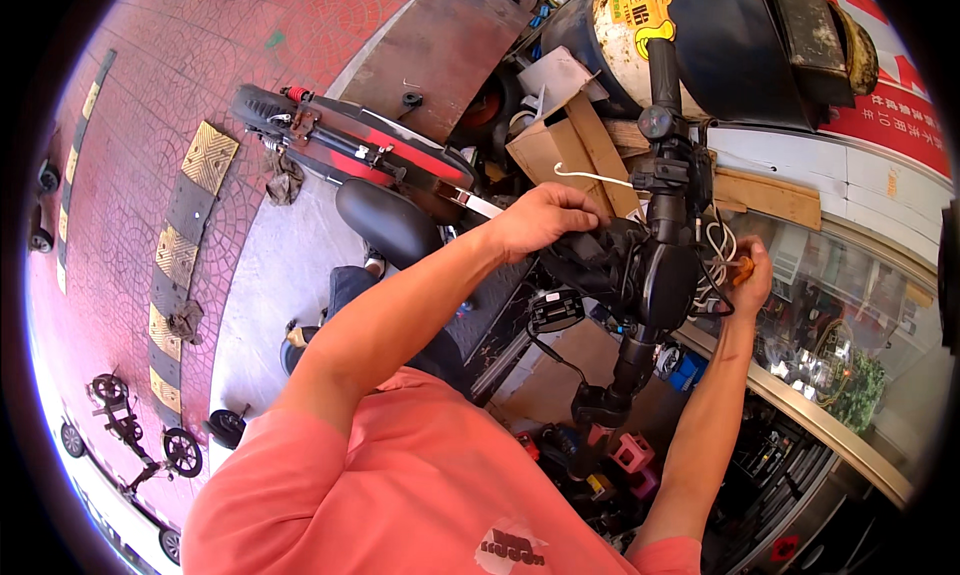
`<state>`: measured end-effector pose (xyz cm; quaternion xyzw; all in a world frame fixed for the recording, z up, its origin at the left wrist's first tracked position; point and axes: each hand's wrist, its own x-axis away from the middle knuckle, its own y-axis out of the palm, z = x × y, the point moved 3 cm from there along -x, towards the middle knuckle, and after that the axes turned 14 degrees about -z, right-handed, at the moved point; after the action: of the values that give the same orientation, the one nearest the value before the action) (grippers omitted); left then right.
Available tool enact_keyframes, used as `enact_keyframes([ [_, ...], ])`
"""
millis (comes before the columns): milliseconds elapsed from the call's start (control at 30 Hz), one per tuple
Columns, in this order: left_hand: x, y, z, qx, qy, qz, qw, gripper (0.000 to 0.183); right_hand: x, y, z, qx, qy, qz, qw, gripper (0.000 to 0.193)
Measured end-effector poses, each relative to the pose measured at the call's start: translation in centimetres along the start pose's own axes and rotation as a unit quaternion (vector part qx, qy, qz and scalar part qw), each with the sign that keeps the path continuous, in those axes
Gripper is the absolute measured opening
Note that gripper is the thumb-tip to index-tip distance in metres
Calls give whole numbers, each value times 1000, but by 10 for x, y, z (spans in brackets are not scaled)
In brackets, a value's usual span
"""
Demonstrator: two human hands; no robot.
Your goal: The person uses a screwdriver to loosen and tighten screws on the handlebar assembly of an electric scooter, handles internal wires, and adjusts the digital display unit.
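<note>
Handlebar (pixel 665 210): black, running away from you ahead of your chest, between your two hands.
Console (pixel 670 287): dark and rounded, mounted midway along the handlebar.
Left hand (pixel 548 221): yours sits left of the handlebar, over black parts; thumb and fingers are bent close together, but whether they grip anything cannot be told.
Right hand (pixel 752 280): yours is closed on an orange piece (pixel 741 270), kind unclear, right of the console.
Cables (pixel 716 257): pale and dark strands, bunched between the console and your right hand.
Lever (pixel 592 176): white, projecting left from the handlebar, beyond your left hand.
Black unit (pixel 556 312): boxy, left of the console, nearer you than your left hand.
Surroundings: black saddle (pixel 388 221) and red scooter (pixel 350 153) to your left; cardboard (pixel 565 150) beyond your left hand; glass panel (pixel 835 320) to your right.
</note>
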<state>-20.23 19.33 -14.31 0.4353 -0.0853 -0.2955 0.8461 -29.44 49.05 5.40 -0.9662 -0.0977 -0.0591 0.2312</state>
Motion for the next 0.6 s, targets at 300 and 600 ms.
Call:
enact_keyframes([
  [300, -15, 7, 33, 2, -8, -188, 982, 36, 9, -18, 8, -20, 27, -38, 999, 41],
  [600, -30, 2, 39, -112, 8, -212, 971, 23, 16, 1, -3, -22, 30, -9, 999, 45],
])
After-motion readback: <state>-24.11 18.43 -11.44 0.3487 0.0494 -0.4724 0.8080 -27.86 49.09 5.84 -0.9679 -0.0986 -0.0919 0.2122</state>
